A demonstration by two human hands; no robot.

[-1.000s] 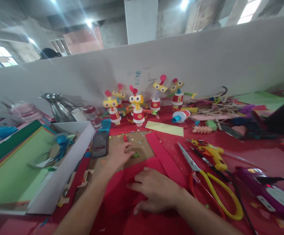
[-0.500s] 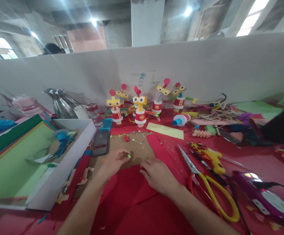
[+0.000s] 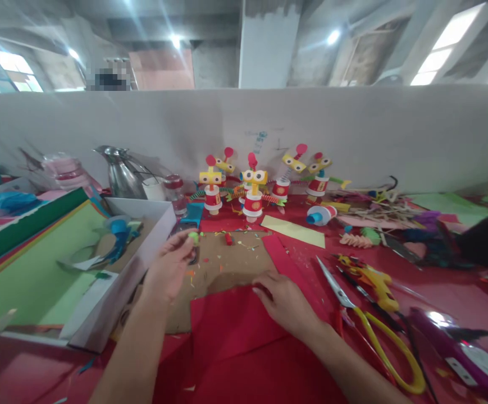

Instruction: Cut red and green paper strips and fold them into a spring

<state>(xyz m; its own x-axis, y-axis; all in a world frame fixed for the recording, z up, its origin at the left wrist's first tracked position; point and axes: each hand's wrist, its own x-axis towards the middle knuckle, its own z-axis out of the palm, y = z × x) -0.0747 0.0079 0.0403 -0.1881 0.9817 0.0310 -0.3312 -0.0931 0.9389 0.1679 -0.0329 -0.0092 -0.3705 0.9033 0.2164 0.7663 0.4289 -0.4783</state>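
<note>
Green and small, a scrap (image 3: 194, 238) is pinched between thumb and finger of the left hand (image 3: 171, 261), near the far left corner of a brown board (image 3: 237, 262) on the bench (image 3: 24, 384). Well apart from it, the right hand (image 3: 286, 306) rests with bent fingers at the far edge of a red sheet (image 3: 227, 328) — from where I stand, I cannot tell whether they grip it. Scissors (image 3: 341, 293) lie beyond the right forearm, blades toward the bench's back edge, with a glue gun (image 3: 381, 289) just beside. Paper figures (image 3: 253, 203) stand near that back edge; a box (image 3: 119, 297) takes up the left side.
</note>
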